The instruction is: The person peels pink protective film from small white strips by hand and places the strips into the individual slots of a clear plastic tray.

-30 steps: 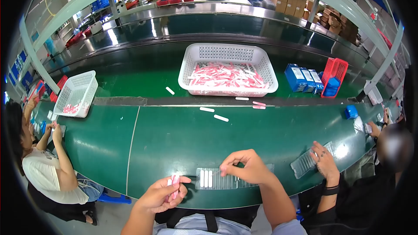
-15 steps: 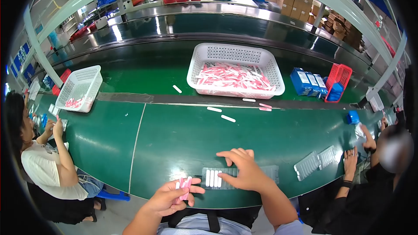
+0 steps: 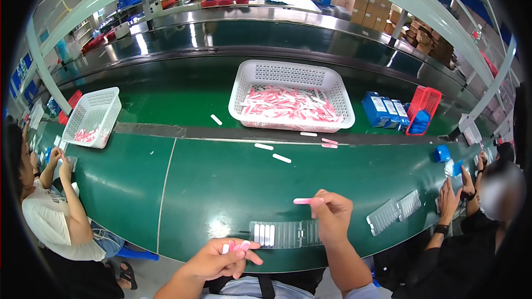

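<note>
My left hand [image 3: 223, 258] is closed around several small pink-and-white strips [image 3: 239, 246] with rounded ends, shaped like nail files. Between the thumb and fingers of my right hand [image 3: 333, 215], one more such strip [image 3: 302, 201] is pinched, sticking out to the left above the table. Below it lies a clear plastic tray [image 3: 289, 235] with narrow slots. White strips [image 3: 264, 235] fill several slots side by side at its left end, close to my left fingertips. My right wrist hides the tray's right end.
A white basket [image 3: 237, 97] full of pink-and-white strips stands beyond loose strips [image 3: 281, 158]. Farther left is another white basket [image 3: 113, 105]. Blue boxes [image 3: 377, 112], a red basket [image 3: 425, 101] and clear trays [image 3: 382, 218] are right. Co-workers [image 3: 52, 210] sit on both sides.
My right hand has lifted off the tray and turned, now pinching a strip. My left hand still holds its strips. The whole view has shifted slightly.
</note>
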`<control>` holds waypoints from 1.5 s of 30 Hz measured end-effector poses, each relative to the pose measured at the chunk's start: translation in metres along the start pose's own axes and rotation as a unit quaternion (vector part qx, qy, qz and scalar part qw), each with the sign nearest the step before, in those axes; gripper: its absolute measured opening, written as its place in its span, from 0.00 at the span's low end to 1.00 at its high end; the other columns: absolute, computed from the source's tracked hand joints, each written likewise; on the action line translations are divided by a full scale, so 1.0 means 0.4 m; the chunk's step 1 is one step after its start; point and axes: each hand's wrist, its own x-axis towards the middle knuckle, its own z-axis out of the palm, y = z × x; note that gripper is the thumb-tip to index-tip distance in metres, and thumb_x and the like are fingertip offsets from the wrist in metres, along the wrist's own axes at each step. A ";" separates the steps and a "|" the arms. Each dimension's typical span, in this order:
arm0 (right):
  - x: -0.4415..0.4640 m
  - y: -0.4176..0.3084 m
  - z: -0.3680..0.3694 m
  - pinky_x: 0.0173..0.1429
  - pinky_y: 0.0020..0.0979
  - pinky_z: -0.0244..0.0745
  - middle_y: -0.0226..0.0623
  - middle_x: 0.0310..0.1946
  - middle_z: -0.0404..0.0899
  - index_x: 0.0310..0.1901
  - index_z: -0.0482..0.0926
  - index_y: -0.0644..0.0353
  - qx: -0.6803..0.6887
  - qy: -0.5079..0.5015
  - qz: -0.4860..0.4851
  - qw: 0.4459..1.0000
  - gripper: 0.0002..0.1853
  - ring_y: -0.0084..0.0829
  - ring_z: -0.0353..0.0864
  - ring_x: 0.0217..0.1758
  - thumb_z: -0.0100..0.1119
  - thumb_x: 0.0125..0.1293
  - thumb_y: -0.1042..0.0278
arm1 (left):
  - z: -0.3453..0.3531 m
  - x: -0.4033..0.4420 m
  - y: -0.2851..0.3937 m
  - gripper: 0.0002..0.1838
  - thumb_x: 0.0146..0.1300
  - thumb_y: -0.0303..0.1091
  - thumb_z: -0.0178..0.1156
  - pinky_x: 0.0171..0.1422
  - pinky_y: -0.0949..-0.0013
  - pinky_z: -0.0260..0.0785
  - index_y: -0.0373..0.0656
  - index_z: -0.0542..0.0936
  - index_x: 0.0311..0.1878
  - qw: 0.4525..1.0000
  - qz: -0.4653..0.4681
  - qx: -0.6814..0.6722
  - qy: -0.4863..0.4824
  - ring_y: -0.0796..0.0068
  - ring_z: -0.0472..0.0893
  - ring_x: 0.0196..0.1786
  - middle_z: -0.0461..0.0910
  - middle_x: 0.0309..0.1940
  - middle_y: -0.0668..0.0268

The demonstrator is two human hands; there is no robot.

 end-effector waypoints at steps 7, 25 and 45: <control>-0.008 -0.098 -0.007 0.35 0.26 0.70 0.38 0.24 0.82 0.36 0.87 0.71 -0.137 -0.027 -0.010 0.990 0.11 0.22 0.71 0.25 0.59 0.72 0.73 | -0.043 0.007 -0.003 0.24 0.80 0.33 0.52 0.26 0.79 0.59 0.31 0.67 0.73 0.995 -0.023 -0.101 0.003 0.76 0.80 0.36 0.80 0.59 0.49; -0.070 -0.055 -0.001 0.40 0.23 0.80 0.32 0.27 0.88 0.35 0.88 0.62 -0.307 -0.199 0.106 0.925 0.03 0.20 0.86 0.30 0.70 0.58 0.78 | -0.106 -0.042 -0.038 0.22 0.79 0.30 0.51 0.24 0.80 0.62 0.33 0.66 0.72 0.981 -0.050 -0.185 -0.008 0.64 0.85 0.41 0.77 0.62 0.43; -0.028 -0.061 0.063 0.40 0.19 0.75 0.34 0.35 0.91 0.52 0.80 0.64 -0.193 -0.253 0.193 0.928 0.10 0.20 0.89 0.38 0.63 0.71 0.76 | -0.124 -0.104 -0.065 0.22 0.79 0.30 0.51 0.27 0.77 0.61 0.34 0.66 0.72 0.984 -0.029 -0.176 0.003 0.64 0.84 0.39 0.79 0.59 0.46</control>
